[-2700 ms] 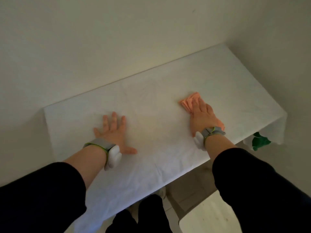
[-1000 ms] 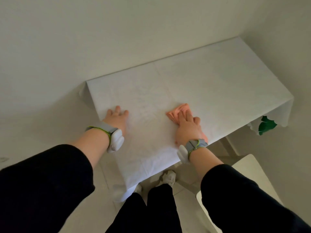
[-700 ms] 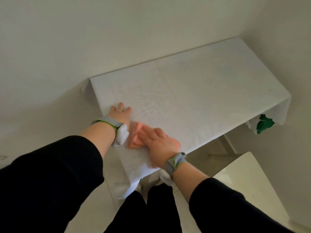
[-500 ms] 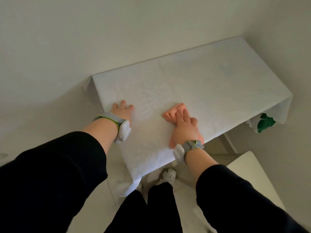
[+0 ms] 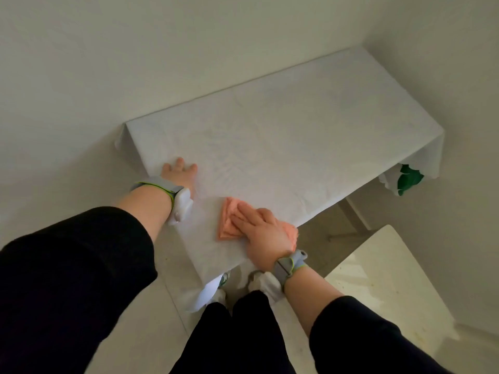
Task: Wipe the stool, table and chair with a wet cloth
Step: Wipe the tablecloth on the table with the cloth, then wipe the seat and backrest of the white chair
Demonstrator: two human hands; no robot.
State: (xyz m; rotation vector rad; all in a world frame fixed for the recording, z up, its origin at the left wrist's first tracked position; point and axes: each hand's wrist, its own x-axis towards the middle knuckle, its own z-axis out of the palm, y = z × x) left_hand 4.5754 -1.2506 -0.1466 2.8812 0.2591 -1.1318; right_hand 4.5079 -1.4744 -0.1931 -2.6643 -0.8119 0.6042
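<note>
A table (image 5: 297,130) under a white tablecloth stands against the wall in a corner. My right hand (image 5: 263,232) lies flat, fingers straight, pressing a folded pink cloth (image 5: 228,221) onto the table's near left part, close to the front edge. My left hand (image 5: 179,172) rests flat on the table near its left edge, fingers pointing away from me. Both wrists wear grey bands with white sensors. A white seat (image 5: 378,282), stool or chair I cannot tell, shows at the lower right.
White walls close off the back and the right side. A green item (image 5: 407,179) hangs below the cloth's right corner. A table leg (image 5: 356,214) shows under the front edge. My dark trousers and white shoes (image 5: 264,283) stand on the pale floor.
My right hand has slid the pink cloth left and nearer the front edge since half a second ago. The left hand has stayed pressed near the left edge.
</note>
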